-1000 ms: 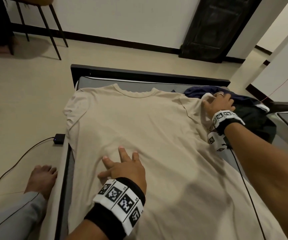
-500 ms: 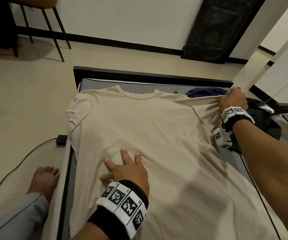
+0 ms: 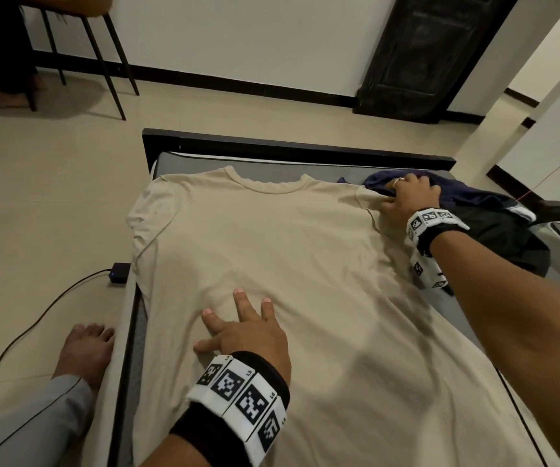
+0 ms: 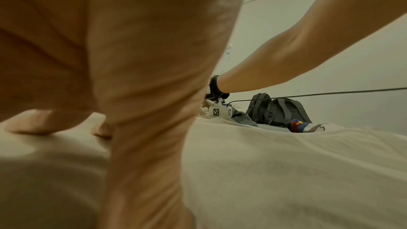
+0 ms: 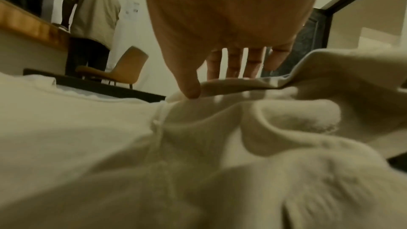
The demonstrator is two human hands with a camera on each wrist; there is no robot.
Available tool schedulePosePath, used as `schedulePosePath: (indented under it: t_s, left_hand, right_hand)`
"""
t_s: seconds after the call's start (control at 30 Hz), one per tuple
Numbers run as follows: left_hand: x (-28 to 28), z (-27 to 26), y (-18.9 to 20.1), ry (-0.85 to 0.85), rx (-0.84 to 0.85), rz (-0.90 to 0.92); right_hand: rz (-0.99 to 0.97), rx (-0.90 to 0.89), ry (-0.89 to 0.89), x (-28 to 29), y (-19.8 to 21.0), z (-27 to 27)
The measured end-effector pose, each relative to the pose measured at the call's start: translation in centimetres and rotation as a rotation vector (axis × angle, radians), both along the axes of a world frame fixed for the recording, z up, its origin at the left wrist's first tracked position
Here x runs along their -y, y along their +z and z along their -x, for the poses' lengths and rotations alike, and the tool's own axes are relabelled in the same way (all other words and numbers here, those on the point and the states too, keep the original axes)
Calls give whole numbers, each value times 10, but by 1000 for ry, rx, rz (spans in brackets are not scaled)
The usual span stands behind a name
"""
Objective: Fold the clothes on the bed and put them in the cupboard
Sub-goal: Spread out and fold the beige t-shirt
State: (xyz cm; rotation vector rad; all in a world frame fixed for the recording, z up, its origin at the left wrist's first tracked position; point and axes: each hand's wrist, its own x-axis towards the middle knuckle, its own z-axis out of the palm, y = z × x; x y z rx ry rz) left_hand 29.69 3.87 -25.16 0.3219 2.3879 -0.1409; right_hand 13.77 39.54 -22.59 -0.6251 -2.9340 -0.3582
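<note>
A beige T-shirt (image 3: 271, 247) lies spread front-down along the bed (image 3: 271, 146), collar at the far end. My left hand (image 3: 241, 328) presses flat on its lower middle with fingers spread; the left wrist view shows the palm (image 4: 110, 76) on the cloth (image 4: 286, 171). My right hand (image 3: 406, 197) rests on the shirt's right sleeve at the shoulder seam. In the right wrist view its fingers (image 5: 233, 62) are straight and the thumb (image 5: 189, 90) touches the bunched sleeve (image 5: 286, 111). A heap of dark clothes (image 3: 494, 230) lies just beyond that hand.
On the floor left of the bed are a black adapter with a cable (image 3: 119, 272) and my bare foot (image 3: 83, 352). Chair legs (image 3: 113, 62) stand at the far left and a dark door (image 3: 433, 52) at the far right. Backpacks (image 4: 279, 111) lean on a wall. Another person (image 5: 92, 6) stands by a desk.
Half a second ago my right hand gripped the sleeve and pulled it outward to the right. Now it lies lower on the sleeve with straight fingers. My left hand has stayed put.
</note>
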Motion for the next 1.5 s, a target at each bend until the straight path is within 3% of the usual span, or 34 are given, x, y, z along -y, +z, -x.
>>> schedulePosePath:
  t_s: [0.07, 0.17, 0.37, 0.5, 0.57, 0.7, 0.83, 0.93, 1.0, 1.1, 1.2, 1.3, 1.37, 1.5]
  left_hand:
    - [0, 0, 0, 2, -2, 0]
    - [-2, 2, -3, 7, 1, 6]
    - [-7, 4, -4, 28, 5, 16]
    - [-9, 3, -4, 20, -22, 22]
    - [-9, 2, -4, 25, -21, 27]
    - [-9, 2, -6, 54, -36, 34]
    - [-11, 3, -1, 64, -51, 40]
    - [-10, 9, 1, 55, 5, 17]
    - [-4, 13, 2, 14, 6, -12]
    - [19, 33, 20, -78, -197, -250]
    - [70, 75, 45, 200, -208, -492]
    - [132, 108, 52, 578, -476, -591]
    - [172, 123, 38, 775, -555, -609]
    - [194, 127, 8, 1037, -315, -992]
  right_hand:
    - [-111, -1, 23, 1, -7, 4]
    - [-102, -91, 4, 4, -8, 10]
    - [188, -248, -198, 7, -4, 26]
    - [442, -121, -248, 13, -16, 26]
    - [379, -39, -246, 20, -25, 22]
    - [77, 57, -112, 44, -32, 9]
    - [-30, 61, 173, 90, -26, -1]
    - [150, 150, 384, 138, -25, -7]
    - [332, 385, 449, 172, -29, -11]
    - [308, 598, 421, 215, -33, -11]
    - [245, 644, 348, 235, -31, -5]
    - [155, 648, 323, 246, -27, -3]
    - [113, 634, 325, 253, -27, -5]
    - [109, 641, 286, 260, -28, -7]
